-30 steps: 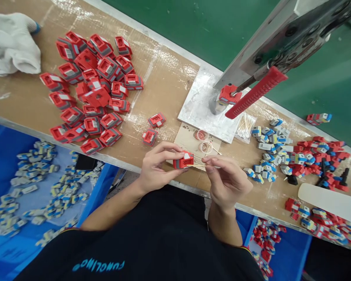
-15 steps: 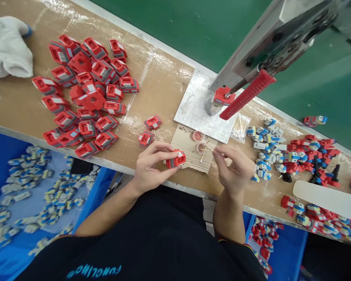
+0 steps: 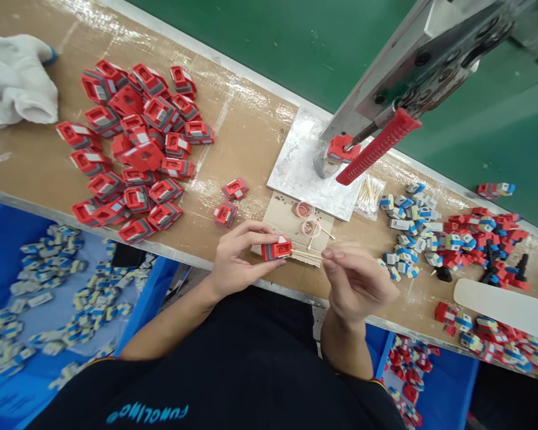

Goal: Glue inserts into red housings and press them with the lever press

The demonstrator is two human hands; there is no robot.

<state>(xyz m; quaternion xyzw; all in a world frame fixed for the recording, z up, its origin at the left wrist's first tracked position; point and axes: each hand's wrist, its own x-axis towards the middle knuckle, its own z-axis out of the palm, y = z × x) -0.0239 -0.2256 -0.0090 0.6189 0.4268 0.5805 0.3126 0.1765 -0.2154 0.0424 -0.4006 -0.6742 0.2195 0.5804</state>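
Red plastic block [image 3: 277, 248] pinched in left hand [image 3: 235, 260], thumb below, fingers over the top, held just above the near edge of the desk [image 3: 251, 137]. Right hand [image 3: 356, 280] has its grip closed on a thin wooden stick [image 3: 305, 255], fingertips pinching the far end, tip touching the block's right side. Cardboard pad [image 3: 281, 216] just behind, with two small clear cups [image 3: 309, 227] on it; another stick rests in the nearer cup.

To do this well, as I judge it: keep the block steady and level, opening turned toward the stick; steer the tip in straight, light pressure only, since the stick looks thin and could snap or smear. Choking up on the stick would give finer control. Exactly where the tip lands is too small to tell.

Pile of red blocks [image 3: 134, 149] lies well left, mixed small parts [image 3: 434, 233] to the right, red press lever [image 3: 376, 146] behind, white glove [image 3: 18, 83] far left.
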